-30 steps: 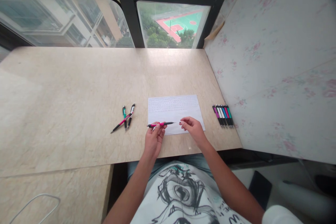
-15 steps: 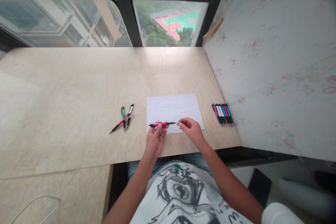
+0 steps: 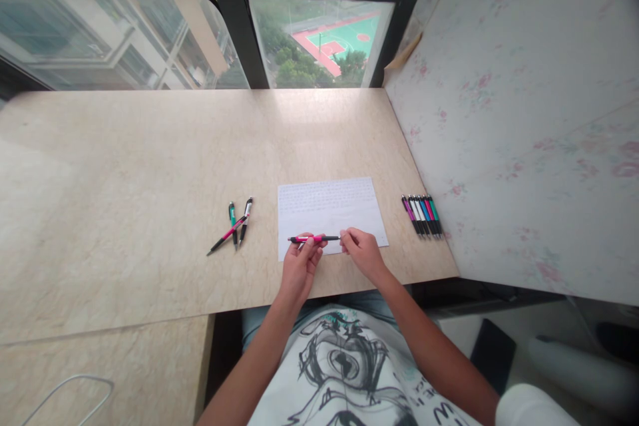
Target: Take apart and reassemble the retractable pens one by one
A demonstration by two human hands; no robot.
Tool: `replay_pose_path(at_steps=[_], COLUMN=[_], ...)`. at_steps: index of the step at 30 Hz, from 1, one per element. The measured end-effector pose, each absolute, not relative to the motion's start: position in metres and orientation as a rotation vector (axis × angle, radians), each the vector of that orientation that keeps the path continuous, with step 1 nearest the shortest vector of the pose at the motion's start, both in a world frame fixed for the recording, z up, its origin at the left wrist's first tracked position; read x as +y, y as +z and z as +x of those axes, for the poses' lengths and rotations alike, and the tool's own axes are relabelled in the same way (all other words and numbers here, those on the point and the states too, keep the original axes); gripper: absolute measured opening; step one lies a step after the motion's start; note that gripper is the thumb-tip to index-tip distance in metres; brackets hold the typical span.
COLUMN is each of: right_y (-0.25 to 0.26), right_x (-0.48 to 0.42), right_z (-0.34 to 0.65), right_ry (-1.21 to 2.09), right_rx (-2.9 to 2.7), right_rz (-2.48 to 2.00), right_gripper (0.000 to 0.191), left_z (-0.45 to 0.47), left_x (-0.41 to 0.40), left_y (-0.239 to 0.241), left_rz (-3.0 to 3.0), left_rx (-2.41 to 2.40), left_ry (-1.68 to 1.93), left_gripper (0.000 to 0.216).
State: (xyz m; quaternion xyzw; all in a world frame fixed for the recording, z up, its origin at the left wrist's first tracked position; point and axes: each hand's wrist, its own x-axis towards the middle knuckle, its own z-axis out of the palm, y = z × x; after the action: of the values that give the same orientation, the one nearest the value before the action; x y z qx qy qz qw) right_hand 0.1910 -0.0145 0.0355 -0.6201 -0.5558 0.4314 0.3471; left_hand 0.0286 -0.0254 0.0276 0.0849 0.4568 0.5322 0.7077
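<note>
My left hand (image 3: 302, 259) holds a pink ballpoint pen (image 3: 313, 239) level between thumb and fingers, just over the paper. The pen has a black grip and a dark clicker end pointing left. At its right end, my right hand (image 3: 362, 249) pinches closed on the small metal tip, which the fingertips mostly cover. Below both hands lies a white sheet of paper (image 3: 327, 196) with lines of handwriting across its upper part.
Left of the paper, a pink pen (image 3: 227, 236) lies across a green pen (image 3: 233, 216) and a white pen (image 3: 246, 219). Several pens (image 3: 422, 216) form a neat row by the papered wall (image 3: 524, 133). A white cable (image 3: 74, 376) rests at lower left.
The pen and my left hand have shifted slightly right. My right fingertips, a little off the black grip before, are now close against the pen's end.
</note>
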Motion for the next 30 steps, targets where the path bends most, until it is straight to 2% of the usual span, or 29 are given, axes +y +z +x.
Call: replay_pose_path(at_steps=[5, 10, 15, 21, 26, 30], right_y=[0.0329, 0.0343, 0.0356, 0.0357, 0.0387, 0.0408], right_x=[-0.0093, -0.0105, -0.0134, -0.0134, -0.0122, -0.0112], right_z=[0.192, 0.1926, 0.1936, 0.1949, 0.1955, 0.1958], right_ry=[1.021, 1.2, 1.219, 1.304, 1.294, 1.177], right_rx=[-1.349, -1.333, -1.357, -1.389, -1.399, -1.527], right_rz=[-1.637, -1.499, -1.433, -1.41, -1.397, -1.471], right_gripper=[0.022, 0.024, 0.021, 0.037, 0.025, 0.024], left_z=[0.0314, 0.0301, 0.0279, 0.0289, 0.029, 0.0295], left_x=[-0.0281, -0.0257, -0.0233, -0.0247, -0.0246, -0.0246], left_y=[0.0286, 0.0269, 0.028, 0.0306, 0.0307, 0.0292], left_rz=[0.206, 0.198, 0.192, 0.198, 0.195, 0.206], left_rx=[1.015, 1.03, 1.033, 1.034, 1.045, 1.047], left_ry=[1.147, 1.174, 1.196, 1.197, 1.2, 1.202], left_gripper=[0.031, 0.029, 0.029, 0.027, 0.027, 0.027])
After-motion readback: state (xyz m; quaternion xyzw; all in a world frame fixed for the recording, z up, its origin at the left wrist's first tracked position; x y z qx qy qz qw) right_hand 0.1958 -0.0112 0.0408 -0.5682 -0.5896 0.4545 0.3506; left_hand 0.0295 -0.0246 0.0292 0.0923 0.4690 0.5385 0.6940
